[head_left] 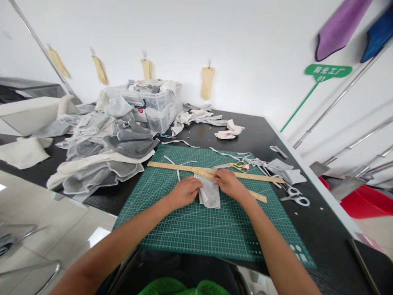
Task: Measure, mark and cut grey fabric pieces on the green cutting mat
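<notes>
While pinching grey cloth (pixel 210 200) centrally on the green mat (pixel 196 235) with the left hand (pixel 185 191) and curling the right hand (pixel 229 185) over the slanting ruler (pixel 258 196) in an unclear grip, possibly risking skew from uneven tugging.

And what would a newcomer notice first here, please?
First, probably the heap of grey and white cloth on the left of the black table. Next, the green cutting mat in the centre, where fingers of the left hand hold a small grey cloth and the right hand covers part of a slanting wooden ruler.
</notes>
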Tool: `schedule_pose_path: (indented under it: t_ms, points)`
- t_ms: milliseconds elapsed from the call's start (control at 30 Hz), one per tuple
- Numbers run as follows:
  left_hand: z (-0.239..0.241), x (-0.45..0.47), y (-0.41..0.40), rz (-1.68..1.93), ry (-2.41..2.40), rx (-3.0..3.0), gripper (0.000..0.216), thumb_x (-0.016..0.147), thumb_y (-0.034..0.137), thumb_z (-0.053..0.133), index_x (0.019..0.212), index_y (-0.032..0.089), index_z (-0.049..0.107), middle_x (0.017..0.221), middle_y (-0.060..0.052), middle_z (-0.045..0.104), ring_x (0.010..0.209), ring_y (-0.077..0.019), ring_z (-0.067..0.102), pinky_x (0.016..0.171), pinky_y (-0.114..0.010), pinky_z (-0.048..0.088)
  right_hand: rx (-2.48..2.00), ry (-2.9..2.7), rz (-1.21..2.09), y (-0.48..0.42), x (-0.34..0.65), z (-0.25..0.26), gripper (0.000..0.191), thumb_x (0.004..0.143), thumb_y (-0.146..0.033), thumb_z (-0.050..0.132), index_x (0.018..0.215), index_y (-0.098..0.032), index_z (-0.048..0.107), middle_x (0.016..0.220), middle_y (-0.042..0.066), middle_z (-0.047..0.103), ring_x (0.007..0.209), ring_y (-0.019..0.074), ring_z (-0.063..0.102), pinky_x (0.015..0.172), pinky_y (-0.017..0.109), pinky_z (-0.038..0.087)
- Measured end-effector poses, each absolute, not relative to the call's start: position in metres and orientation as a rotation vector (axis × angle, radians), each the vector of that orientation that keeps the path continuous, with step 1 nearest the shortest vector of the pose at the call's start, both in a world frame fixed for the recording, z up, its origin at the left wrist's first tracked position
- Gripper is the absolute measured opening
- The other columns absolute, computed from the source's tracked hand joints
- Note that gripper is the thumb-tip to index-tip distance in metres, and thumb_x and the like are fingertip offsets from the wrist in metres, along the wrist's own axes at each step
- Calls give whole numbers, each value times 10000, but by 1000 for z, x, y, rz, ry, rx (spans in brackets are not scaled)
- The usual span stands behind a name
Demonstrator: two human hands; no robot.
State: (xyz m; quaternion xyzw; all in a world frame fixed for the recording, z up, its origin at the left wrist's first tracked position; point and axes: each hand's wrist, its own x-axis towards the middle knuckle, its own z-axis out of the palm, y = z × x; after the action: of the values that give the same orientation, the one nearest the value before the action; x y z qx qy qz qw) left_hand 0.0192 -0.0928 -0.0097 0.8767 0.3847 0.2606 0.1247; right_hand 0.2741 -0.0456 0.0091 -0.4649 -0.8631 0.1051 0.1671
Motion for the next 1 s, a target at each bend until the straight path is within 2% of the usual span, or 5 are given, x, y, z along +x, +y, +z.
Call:
schedule_pose_path:
  t_ms: [233,367,567,833,1000]
  points:
    - [-8,20,-95,773,1109,2550,343,873,46,474,1114,201,662,1050,-48,711,1023,-222,587,933,-373,492,-1243,-2447,237,-56,268,29,168,881,-149,656,1036,-199,696,1117,107,645,1105,265,559,991,405,377]
    - [-6,22,-93,819,1130,2406,299,877,51,477,1044,206,670,928,-33,695,940,-205,597,841,-332,487,-1097,-2477,744,-69,261,49,119,950,-284,598,997,-200,668,923,40,673,863,192,612,786,298,450]
    - [-2,27,-87,923,1184,2144,176,969,210,499,1029,209,664,933,-24,701,890,-189,626,815,-320,486,-1157,-2541,995,-80,257,60,565,732,-599,797,1076,-190,615,935,29,677,764,186,579,645,263,407]
    - [-1,31,-89,876,1227,2193,264,907,318,646,1150,217,623,1002,-26,691,902,-202,621,788,-321,474,-1295,-2501,667,-77,250,47,134,891,-264,643,990,-191,696,982,75,744,858,221,645,743,288,424]
    - [-4,33,-88,800,1259,2369,47,843,214,684,865,191,649,891,-31,678,881,-213,599,783,-332,449,-1303,-2525,644,-78,251,50,114,857,-172,610,908,-208,705,907,50,752,802,205,649,690,269,402]
